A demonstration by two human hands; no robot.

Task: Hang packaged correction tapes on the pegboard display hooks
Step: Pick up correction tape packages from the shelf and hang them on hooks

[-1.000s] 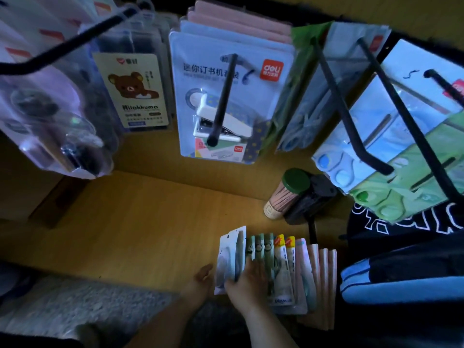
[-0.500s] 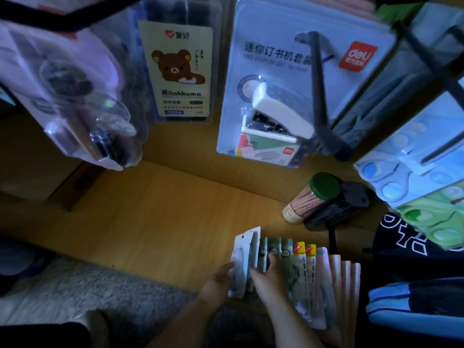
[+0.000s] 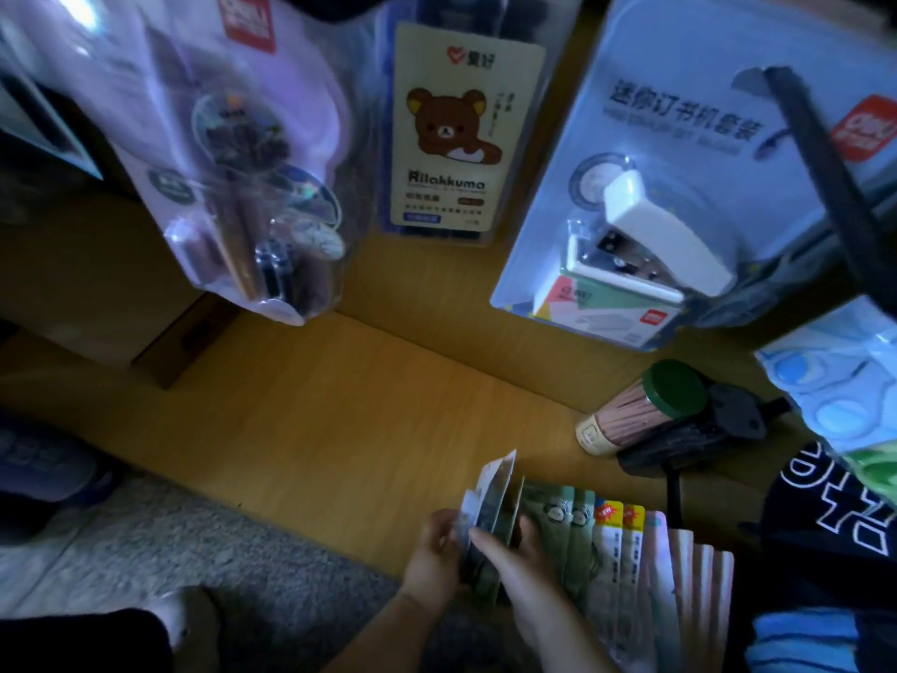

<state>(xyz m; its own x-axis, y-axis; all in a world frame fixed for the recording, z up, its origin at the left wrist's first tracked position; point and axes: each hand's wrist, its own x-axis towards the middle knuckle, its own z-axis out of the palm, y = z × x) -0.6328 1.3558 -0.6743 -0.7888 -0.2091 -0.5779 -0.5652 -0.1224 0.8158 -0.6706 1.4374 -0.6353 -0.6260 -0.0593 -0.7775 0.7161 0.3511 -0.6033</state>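
Observation:
A fanned row of packaged correction tapes (image 3: 606, 541) lies at the front of the wooden shelf (image 3: 340, 420): green packs, yellow-topped packs, pink ones to the right. My left hand (image 3: 434, 556) grips a few pale packs (image 3: 490, 493) at the row's left end, tilted up off the row. My right hand (image 3: 522, 570) rests on the green packs beside them, its fingers pinching the same bundle. One black display hook (image 3: 825, 187) juts out at the upper right, in front of a hanging stapler pack (image 3: 645, 206).
Hanging from above are a bear-printed pack (image 3: 456, 133), a clear pen pack (image 3: 242, 187) and blue scissor packs (image 3: 835, 386). A green-lidded toothpick jar (image 3: 640, 410) lies beside a black device (image 3: 704, 429). Dark printed fabric (image 3: 835, 507) sits right; grey carpet (image 3: 194, 551) lies below.
The camera has moved closer and leftward, so the hanging packs loom larger. My hands have lifted the pale packs up from the row's left end and tilted them.

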